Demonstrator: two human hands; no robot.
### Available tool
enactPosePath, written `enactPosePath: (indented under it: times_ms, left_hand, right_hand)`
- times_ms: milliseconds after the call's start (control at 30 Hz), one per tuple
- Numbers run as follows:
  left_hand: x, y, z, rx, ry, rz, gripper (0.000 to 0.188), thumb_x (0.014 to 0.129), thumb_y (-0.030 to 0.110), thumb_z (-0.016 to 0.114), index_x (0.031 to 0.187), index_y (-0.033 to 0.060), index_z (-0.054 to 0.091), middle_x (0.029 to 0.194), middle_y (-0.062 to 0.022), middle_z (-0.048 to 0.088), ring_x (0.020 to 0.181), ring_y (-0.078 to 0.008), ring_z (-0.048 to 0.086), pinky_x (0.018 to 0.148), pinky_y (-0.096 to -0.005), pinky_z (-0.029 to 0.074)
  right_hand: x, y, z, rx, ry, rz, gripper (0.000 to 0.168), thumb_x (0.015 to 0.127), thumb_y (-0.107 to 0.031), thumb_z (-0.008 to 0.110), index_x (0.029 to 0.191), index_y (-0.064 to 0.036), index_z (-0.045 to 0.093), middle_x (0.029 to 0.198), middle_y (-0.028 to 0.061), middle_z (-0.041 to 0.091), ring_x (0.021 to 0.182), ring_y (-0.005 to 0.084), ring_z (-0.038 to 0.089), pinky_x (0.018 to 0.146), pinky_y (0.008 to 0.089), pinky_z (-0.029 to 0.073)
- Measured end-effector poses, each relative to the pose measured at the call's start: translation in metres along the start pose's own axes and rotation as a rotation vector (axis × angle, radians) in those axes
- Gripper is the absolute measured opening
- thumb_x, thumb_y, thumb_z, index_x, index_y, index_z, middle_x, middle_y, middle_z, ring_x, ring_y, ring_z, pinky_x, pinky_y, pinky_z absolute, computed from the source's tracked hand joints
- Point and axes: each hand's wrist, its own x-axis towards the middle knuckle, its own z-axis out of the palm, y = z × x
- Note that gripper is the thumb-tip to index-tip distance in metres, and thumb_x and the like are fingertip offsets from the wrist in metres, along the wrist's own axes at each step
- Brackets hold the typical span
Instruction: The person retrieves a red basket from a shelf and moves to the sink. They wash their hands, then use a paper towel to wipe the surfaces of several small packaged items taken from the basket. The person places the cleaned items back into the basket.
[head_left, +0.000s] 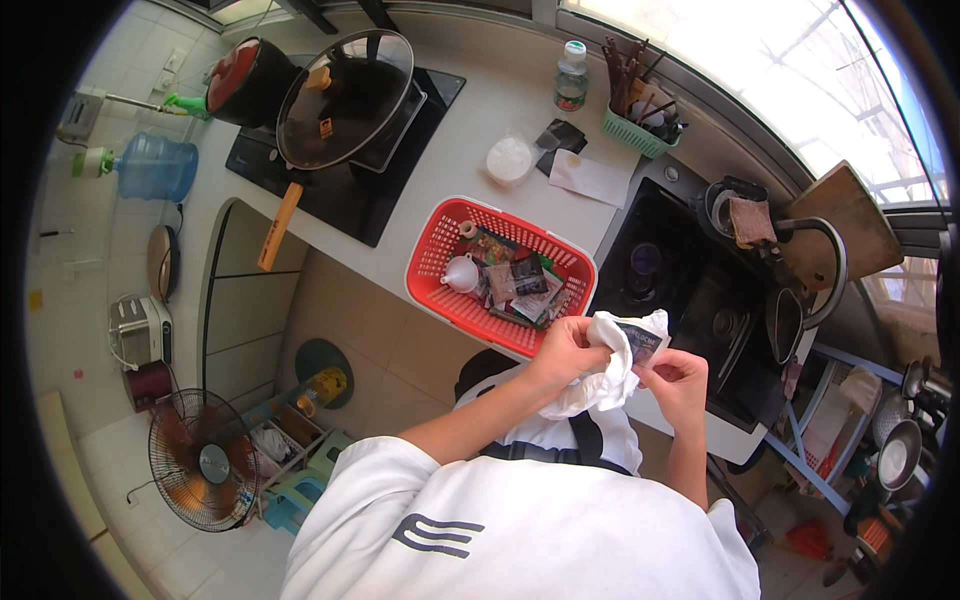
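Observation:
My left hand (571, 351) grips a crumpled white plastic bag or cloth (613, 375) in front of my body. At its upper right edge, a small packet (643, 339) with a dark printed face shows against the white. My right hand (679, 381) pinches the packet's lower right edge; whether it also grips the white material I cannot tell. Just beyond my left hand, a red plastic basket (442, 296) with a white rim rests near the counter's front edge. Inside it lie a white funnel (461, 274) and several small packets (529, 274).
Right of the basket is a black sink (675, 232) with a curved faucet (834, 247). A tub of white powder (510, 160), a bottle (571, 79) and a green utensil basket (637, 133) stand behind. Leftward, a glass-lidded pan (341, 105) sits on the cooktop (390, 180), its wooden handle (281, 225) overhanging the edge.

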Motion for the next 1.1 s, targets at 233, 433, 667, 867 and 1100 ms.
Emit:
enactPosePath:
  times_ms: [233, 433, 667, 867, 1100]
  left_hand:
    - [0.007, -0.012, -0.004, -0.073, -0.028, -0.049, 0.020, 0.079, -0.007, 0.058, 0.096, 0.0003, 0.064, 0.089, -0.0056, 0.068, 0.081, -0.0106, 0.064, 0.074, -0.0254, 0.051]
    - [0.007, -0.004, 0.001, 0.016, 0.014, 0.025, 0.023, 0.076, -0.009, 0.057, 0.096, 0.0005, 0.063, 0.089, -0.0059, 0.068, 0.080, -0.0113, 0.065, 0.073, -0.0259, 0.051]
    - [0.003, -0.004, 0.006, -0.009, 0.010, -0.003, 0.020, 0.073, -0.007, 0.063, 0.091, 0.0007, 0.064, 0.087, -0.0045, 0.067, 0.077, -0.0101, 0.063, 0.072, -0.0265, 0.050]
    - [-0.002, 0.006, 0.012, -0.083, 0.086, -0.089, 0.023, 0.079, -0.006, 0.060, 0.101, -0.0023, 0.063, 0.094, -0.0088, 0.067, 0.085, -0.0153, 0.066, 0.076, -0.0292, 0.054]
    - [0.000, 0.005, 0.020, -0.087, 0.160, 0.091, 0.026, 0.077, -0.011, 0.058, 0.101, -0.0022, 0.063, 0.096, -0.0092, 0.067, 0.084, -0.0161, 0.066, 0.076, -0.0302, 0.054]
  right_hand:
    - [-0.001, -0.007, -0.011, -0.059, 0.006, 0.008, 0.009, 0.072, 0.007, 0.071, 0.079, 0.003, 0.066, 0.071, 0.0057, 0.066, 0.062, 0.0083, 0.061, 0.056, 0.0188, 0.048]
    - [-0.003, 0.001, 0.000, 0.103, 0.104, -0.029, 0.015, 0.073, 0.007, 0.071, 0.087, 0.004, 0.066, 0.076, 0.0049, 0.066, 0.065, 0.0071, 0.061, 0.060, 0.0190, 0.048]
    - [0.000, 0.000, 0.004, 0.064, 0.041, -0.026, 0.011, 0.072, 0.011, 0.068, 0.082, 0.005, 0.067, 0.077, 0.0049, 0.066, 0.068, 0.0067, 0.059, 0.061, 0.0182, 0.045]
    - [0.005, -0.024, -0.019, -0.071, -0.156, 0.029, 0.013, 0.070, 0.012, 0.066, 0.082, 0.006, 0.067, 0.078, 0.0060, 0.066, 0.069, 0.0093, 0.061, 0.063, 0.0206, 0.048]
    - [-0.005, 0.010, 0.016, 0.187, 0.121, -0.073, 0.018, 0.071, 0.005, 0.070, 0.089, 0.002, 0.067, 0.081, 0.0047, 0.067, 0.074, 0.0089, 0.062, 0.068, 0.0207, 0.049]
